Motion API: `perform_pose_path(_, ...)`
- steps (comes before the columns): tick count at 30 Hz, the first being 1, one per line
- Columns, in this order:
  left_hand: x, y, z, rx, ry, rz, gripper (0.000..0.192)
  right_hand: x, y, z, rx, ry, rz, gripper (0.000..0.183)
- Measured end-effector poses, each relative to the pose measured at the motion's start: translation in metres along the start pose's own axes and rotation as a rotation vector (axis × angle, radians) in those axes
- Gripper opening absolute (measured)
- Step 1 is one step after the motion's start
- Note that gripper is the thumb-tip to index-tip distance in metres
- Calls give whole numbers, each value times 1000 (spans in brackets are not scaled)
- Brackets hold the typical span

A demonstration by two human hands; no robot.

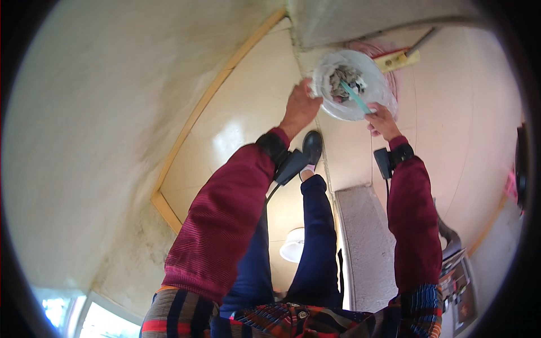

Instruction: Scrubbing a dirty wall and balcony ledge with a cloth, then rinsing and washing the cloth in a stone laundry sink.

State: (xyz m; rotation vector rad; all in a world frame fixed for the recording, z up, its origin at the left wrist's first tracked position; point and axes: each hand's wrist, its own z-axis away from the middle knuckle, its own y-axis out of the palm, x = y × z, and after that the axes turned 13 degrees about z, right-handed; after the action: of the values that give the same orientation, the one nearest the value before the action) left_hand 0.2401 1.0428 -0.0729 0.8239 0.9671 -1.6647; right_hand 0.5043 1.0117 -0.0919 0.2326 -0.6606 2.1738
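Observation:
A white bin with a translucent plastic liner (382,86) stands before me, holding greyish crumpled waste (344,78). My left hand (302,103) grips the rim of the bin, or its liner, at the left side. At the lower right of the opening, my right hand (381,120) is closed on a pale green plastic strip or handle (357,97), whose far end reaches into the waste. Whatever sits at that far end is hidden among the waste.
A yellow dustpan-like item with a red edge and grey handle (397,61) lies behind the bin. Walls meet the tiled floor at the left and top. A white bowl-like container (292,245) is by my legs; a grey stone-like slab (365,249) is at right.

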Motion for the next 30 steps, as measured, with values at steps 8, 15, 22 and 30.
perform_pose_path(8, -31, -217, 226, 308, -270, -261, 27, 4, -10, 80, -325, -458, 849, 50)
perform_pose_path(15, -93, -347, 510, -142, -781, -442, 28, -36, -43, 183, 38, -616, 1112, 29)
perform_pose_path(22, -110, -305, 625, -359, -746, 66, 32, -30, -34, 217, 21, -563, 861, 19)
perform_pose_path(30, -50, -280, 732, -621, -573, 233, 36, 91, 51, 231, 210, -449, 825, 17)
